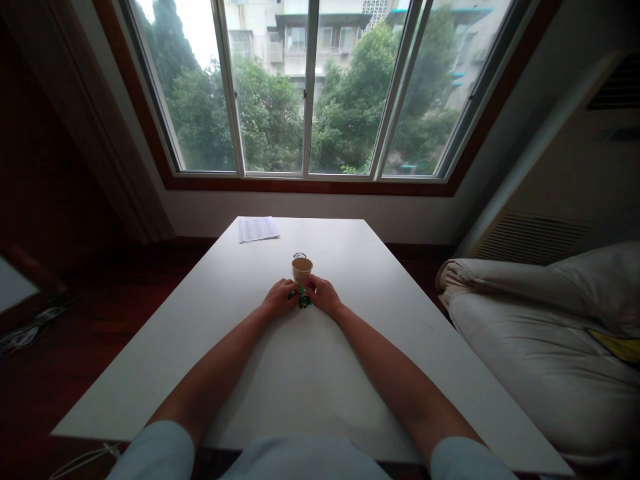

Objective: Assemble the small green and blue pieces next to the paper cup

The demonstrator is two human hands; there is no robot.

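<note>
While both forearms are extended from the bottom edge toward the middle of the frame, a brown cup is flanked by the two hands just above the lower centre. It is seen upright, with its mouth turned up, on a white table. Below it, a small cluster of shiny green pieces is enclosed between the fingertips. The left hand is curled at the cluster's left, with a dark green bit seen at its fingertips; whether that bit is gripped cannot be told. The right hand is bent in from the right, its fingertips placed by the cup's lower side; whether anything is pinched there is hidden. Just behind the cup, a thin looped object is partly covered. Printed papers are laid at the table's far left corner, left of the upper centre. The top of the frame is filled by a window, through which trees are seen. At the right edge, a pale couch is shown.
</note>
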